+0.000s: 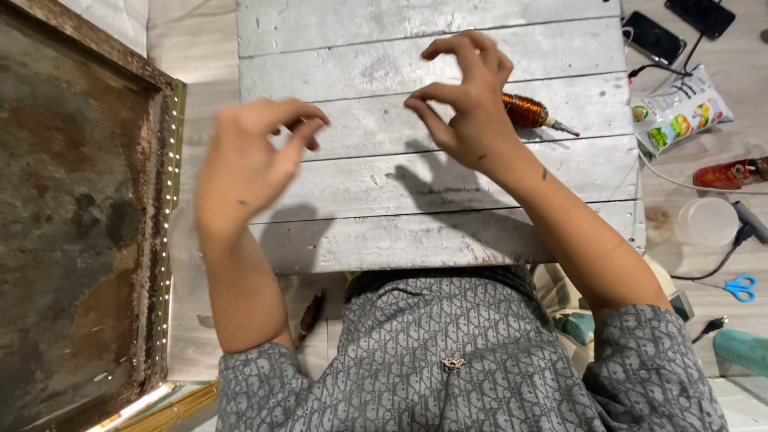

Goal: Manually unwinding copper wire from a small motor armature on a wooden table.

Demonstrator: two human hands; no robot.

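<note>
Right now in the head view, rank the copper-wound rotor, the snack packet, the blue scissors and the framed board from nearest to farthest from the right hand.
From the right hand:
1. Copper-wound rotor, lying on the grey plank table, partly behind the hand on its right.
2. Snack packet, on the floor, right of the table.
3. Blue scissors, floor, lower right.
4. Framed board, far left, beyond the left hand.

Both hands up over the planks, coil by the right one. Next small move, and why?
Probably lower the right hand onto the copper coil. Its fingers are curled and seem to hold nothing, the coil lies on the planks right beside it, and the left hand is farther off.
</note>
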